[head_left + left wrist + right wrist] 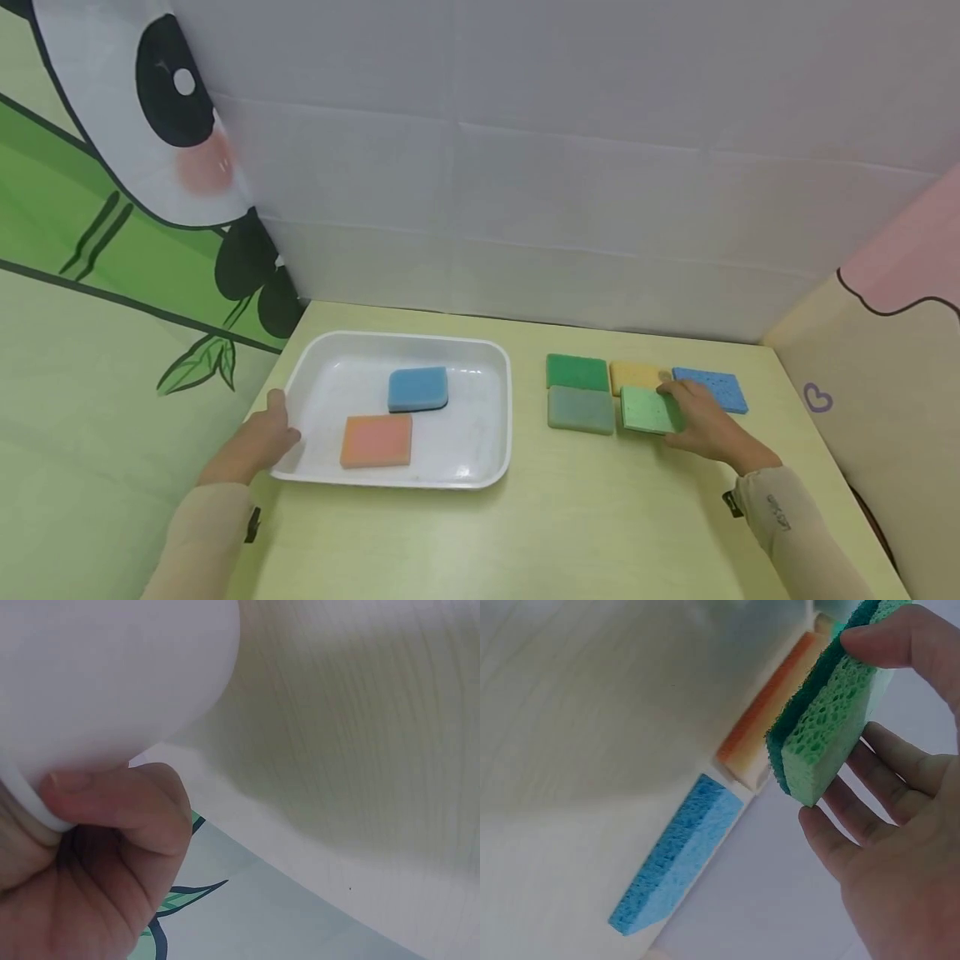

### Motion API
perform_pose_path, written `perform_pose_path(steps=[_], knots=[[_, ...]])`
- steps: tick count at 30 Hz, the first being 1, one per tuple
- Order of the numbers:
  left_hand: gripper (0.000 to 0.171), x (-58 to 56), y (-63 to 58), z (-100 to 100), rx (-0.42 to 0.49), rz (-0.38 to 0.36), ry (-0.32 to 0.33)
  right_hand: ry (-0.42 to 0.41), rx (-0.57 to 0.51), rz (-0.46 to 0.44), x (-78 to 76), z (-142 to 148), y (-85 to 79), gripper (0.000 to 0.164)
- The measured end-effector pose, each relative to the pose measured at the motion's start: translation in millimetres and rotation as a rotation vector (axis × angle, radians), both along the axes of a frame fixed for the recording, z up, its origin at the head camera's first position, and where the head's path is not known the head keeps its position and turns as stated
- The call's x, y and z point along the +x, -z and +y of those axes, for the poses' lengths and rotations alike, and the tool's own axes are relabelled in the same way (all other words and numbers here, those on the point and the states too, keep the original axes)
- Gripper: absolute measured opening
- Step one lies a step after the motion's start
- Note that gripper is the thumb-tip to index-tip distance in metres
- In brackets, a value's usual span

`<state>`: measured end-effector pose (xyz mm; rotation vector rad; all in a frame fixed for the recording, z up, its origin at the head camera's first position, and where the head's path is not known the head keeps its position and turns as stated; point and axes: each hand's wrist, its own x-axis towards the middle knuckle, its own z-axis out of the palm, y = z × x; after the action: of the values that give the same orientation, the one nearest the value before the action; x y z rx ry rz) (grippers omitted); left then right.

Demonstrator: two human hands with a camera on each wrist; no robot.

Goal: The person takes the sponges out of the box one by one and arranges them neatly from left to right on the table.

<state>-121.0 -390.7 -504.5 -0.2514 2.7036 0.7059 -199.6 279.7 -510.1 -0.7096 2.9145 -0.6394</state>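
My left hand point(258, 437) grips the left rim of a white tray point(491, 417); in the left wrist view its fingers curl round the edge. Inside the tray lie a blue sponge point(417, 388) and a pink-orange sponge point(377, 442). My right hand point(708, 421) pinches a light green sponge point(648, 410) by its right end. The right wrist view shows that sponge's dark green scouring layer, with the thumb on one side and fingers on the other. The pinched sponge is raised above the table.
Near the right hand lie a yellow sponge point(630, 377), partly covered, and a blue sponge point(712, 389). Left of them are a dark green sponge point(577, 372) and a grey-green sponge point(581, 410). A fabric wall point(525, 192) stands behind the pale table point(540, 533).
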Motion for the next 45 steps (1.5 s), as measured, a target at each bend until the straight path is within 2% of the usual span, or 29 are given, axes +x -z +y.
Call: perform_pose_path(steps=[6,12,26,36,45], knots=[[0.057,-0.6,1.0,-1.3,0.002,-0.004,0.002,0.011,0.004,-0.013,-4.2,5.0,16.4,0.073],[0.059,-0.4,1.7,-2.1,-0.01,-0.001,0.003,0.008,-0.012,-0.018,-4.1,5.5,24.9,0.072],[0.064,0.5,1.3,-1.6,-0.009,-0.022,-0.013,-0.002,-0.014,-0.01,-5.8,0.0,33.6,0.072],[0.061,1.1,3.6,-1.4,-0.019,-0.005,-0.003,0.014,0.004,-0.033,-7.3,3.2,42.7,0.072],[0.061,2.4,2.4,-0.1,-0.022,-0.005,-0.01,0.016,0.021,-0.022,-8.0,2.1,42.0,0.073]])
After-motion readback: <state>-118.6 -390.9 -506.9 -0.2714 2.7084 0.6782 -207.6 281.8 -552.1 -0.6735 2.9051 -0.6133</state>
